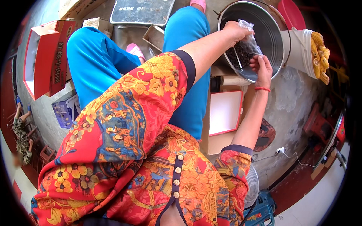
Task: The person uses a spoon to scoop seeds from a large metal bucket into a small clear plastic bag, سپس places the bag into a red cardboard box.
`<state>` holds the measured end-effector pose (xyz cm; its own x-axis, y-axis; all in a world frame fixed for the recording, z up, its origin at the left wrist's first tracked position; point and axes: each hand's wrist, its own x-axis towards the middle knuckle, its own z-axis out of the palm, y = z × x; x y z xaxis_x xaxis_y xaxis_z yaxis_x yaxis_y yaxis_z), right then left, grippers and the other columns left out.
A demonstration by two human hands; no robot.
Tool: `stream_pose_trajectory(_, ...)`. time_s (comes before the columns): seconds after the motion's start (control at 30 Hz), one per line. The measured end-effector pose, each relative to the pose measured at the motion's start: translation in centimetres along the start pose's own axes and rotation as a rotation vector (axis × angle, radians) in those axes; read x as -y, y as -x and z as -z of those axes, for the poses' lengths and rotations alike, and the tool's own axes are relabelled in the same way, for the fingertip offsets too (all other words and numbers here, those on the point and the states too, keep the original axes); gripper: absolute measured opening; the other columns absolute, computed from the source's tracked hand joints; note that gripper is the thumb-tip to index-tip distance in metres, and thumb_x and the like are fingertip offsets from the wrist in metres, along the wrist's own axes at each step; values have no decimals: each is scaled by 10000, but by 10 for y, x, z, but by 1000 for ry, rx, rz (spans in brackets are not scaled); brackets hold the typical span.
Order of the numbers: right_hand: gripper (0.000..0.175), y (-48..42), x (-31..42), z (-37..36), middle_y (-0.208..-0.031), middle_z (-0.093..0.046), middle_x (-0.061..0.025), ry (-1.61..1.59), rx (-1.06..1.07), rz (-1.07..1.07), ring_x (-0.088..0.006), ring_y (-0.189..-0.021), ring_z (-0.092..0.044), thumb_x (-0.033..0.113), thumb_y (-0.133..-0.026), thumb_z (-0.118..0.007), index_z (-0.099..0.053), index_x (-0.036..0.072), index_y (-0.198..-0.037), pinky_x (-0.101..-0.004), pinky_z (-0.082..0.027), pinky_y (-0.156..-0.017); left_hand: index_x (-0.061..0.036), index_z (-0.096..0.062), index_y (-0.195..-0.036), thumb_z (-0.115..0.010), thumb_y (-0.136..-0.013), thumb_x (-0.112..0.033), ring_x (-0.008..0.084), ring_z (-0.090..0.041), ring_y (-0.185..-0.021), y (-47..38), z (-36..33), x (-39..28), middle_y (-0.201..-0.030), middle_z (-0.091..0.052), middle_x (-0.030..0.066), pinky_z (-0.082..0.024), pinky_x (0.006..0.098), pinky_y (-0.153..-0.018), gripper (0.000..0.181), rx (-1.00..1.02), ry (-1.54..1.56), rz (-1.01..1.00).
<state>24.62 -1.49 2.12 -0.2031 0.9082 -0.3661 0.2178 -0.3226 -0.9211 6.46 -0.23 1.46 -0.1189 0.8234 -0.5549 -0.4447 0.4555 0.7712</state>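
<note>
Over a large metal bucket [267,28], both hands hold a clear plastic bag [250,46]. My left hand [236,31] grips its gathered upper end. The lower end is pinched between the fingers of my right hand [263,66], which wears a red bead bracelet [262,89] at the wrist. Beneath the bag, small dark round pieces [240,58] lie in the bucket; I cannot tell what they are. A thin white stick-like handle [237,58] leans among them. Whatever is inside the bag is hard to make out.
A white pail [294,48] of corn cobs [320,56] lies beside the bucket, near a pink basin [292,14]. Cartons surround my legs: an open one [213,147], a red one [53,62], a purple one [63,110]. A platform scale [142,17] is ahead. Another person [21,138] sits far left.
</note>
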Motion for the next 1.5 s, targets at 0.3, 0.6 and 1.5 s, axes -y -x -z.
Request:
stream_pose_trajectory(0.3,184,11,29,11,-670,-563,-6,-90,-91,123,-64,-582,-488,140,-859,-485,-576,58,-722,-194,-368,-536,-12,-667,-774,-743,-710,-155,113,-559,-561,-21,3,17,-709,-641,55,-417,261,-489,174,-59,-58,-166)
stream_pose_trajectory(0.6,180,10,36,5,-691,-577,-9,-154,-84,102,-54,-579,-474,134,-841,-481,-587,51,-722,-196,-356,-533,-19,-680,-786,-755,-666,-277,153,-602,-615,-14,5,7,-707,-653,73,-465,281,-593,294,-113,-261,-302)
stream_pose_trajectory(1.5,14,49,-24,-89,-729,-576,-8,-152,-7,160,-77,-622,-569,44,-861,-519,-528,54,-866,-196,-441,-526,-83,-710,-751,-723,-619,-322,118,-611,-623,-8,8,-2,-672,-659,29,-494,259,-605,274,1,-398,-446)
